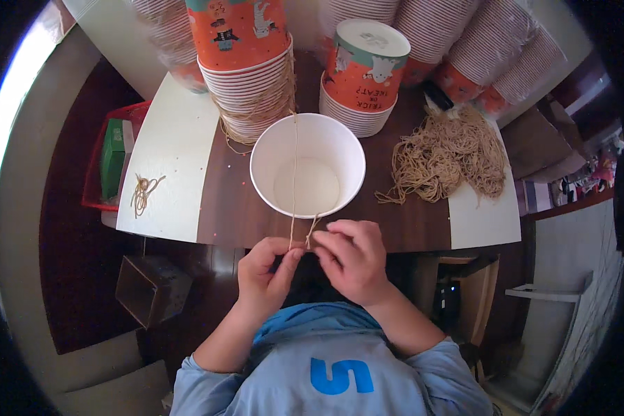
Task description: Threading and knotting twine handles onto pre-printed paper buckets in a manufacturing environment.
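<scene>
A white paper bucket [336, 149] stands in front of me near the table's front edge, its round mouth facing up. One tan string [296, 170] runs from its far rim straight across the opening toward me. My left hand [265, 274] pinches this string between thumb and index finger just off the near rim. Close beside it, my right hand [357, 258] has its thumb and fingertips bent together at a short length of string [313, 225] by the near rim. Part of the string is hidden behind the fingers.
Behind the bucket stand a tall stack of orange-printed buckets [243, 41], wound with string, and a shorter upside-down stack [364, 87]. A big string tangle [447, 156] lies right, a small bundle [143, 194] left. A red crate [93, 191] sits beyond the table's [218, 215] left edge.
</scene>
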`<action>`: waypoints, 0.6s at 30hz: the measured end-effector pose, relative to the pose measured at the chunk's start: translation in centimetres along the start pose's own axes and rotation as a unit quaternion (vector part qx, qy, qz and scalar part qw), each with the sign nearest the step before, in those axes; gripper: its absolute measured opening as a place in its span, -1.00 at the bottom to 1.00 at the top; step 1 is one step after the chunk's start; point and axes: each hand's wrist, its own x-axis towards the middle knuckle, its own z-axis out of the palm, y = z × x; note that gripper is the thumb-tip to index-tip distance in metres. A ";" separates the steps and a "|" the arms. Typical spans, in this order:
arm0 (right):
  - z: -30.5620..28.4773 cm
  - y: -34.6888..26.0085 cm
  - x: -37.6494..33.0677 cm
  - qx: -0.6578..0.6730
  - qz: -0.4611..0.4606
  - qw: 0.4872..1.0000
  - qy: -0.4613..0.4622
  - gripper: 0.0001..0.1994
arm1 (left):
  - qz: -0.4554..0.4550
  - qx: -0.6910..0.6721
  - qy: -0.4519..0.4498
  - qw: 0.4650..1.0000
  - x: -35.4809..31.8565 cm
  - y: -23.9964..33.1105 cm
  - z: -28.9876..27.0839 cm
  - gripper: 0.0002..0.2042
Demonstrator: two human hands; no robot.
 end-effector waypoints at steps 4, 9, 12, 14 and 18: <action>0.7 0.6 0.6 0.016 -0.081 0.997 0.001 -0.69 | 0.090 0.061 0.012 0.994 0.4 1.6 -0.3 -0.95; 0.3 0.4 1.4 -0.016 -0.114 0.993 -0.008 -0.76 | 0.110 0.066 -0.020 0.991 0.1 2.8 -1.1 -0.95; 0.2 1.6 1.7 -0.054 -0.070 0.996 -0.002 -0.80 | 0.057 -0.023 -0.048 0.997 0.1 4.7 -1.7 -0.96; 0.1 1.6 1.9 -0.045 -0.067 0.997 -0.017 -0.84 | 0.038 -0.065 -0.056 0.996 0.4 5.0 -2.0 -0.95; 0.5 1.1 1.9 -0.059 -0.050 0.997 -0.017 -0.85 | 0.028 -0.132 -0.073 0.988 1.3 4.9 -2.3 -0.93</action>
